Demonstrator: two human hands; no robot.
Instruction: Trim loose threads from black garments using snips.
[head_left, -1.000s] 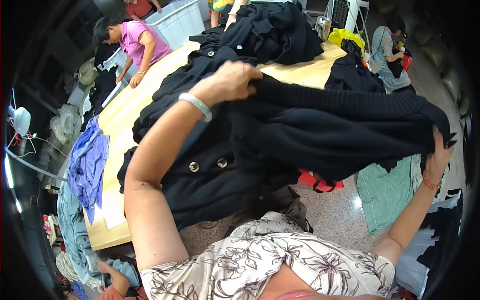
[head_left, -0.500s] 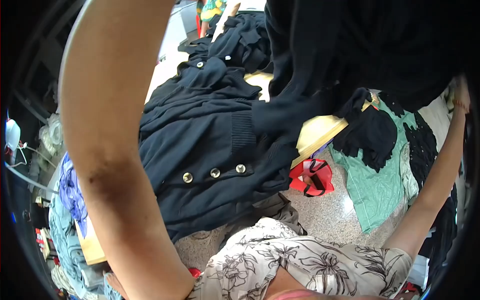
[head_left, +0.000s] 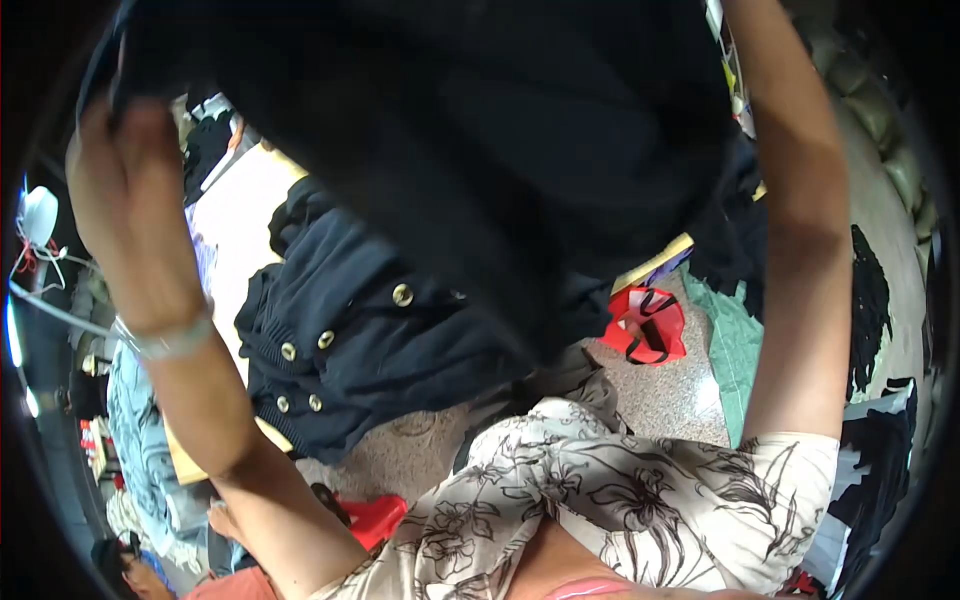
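A large black knit garment [head_left: 450,110] hangs spread across the upper part of the view, blurred by motion. My left hand [head_left: 135,200], raised at the far left, is closed on its edge, the fingers pinched against the thumb. On the right my raised arm reaches past the top edge, so my right hand is out of view. Beneath the held cloth lies a heap of dark navy knit cardigans [head_left: 360,350] with round gold-coloured buttons and ribbed trim. The hanging cloth covers part of that heap.
A pale wooden table [head_left: 230,240] bears the heap. Right of it, on the speckled floor, are a red bag [head_left: 648,325] with black handles and a green plastic sheet [head_left: 728,340]. Another person [head_left: 150,575] shows at lower left, near a pile of light blue clothes [head_left: 150,440].
My left hand has come into view at the left, holding the black garment, which now stretches across the top. My right hand has left view upward. The navy cardigans appear shifted and bunched leftward.
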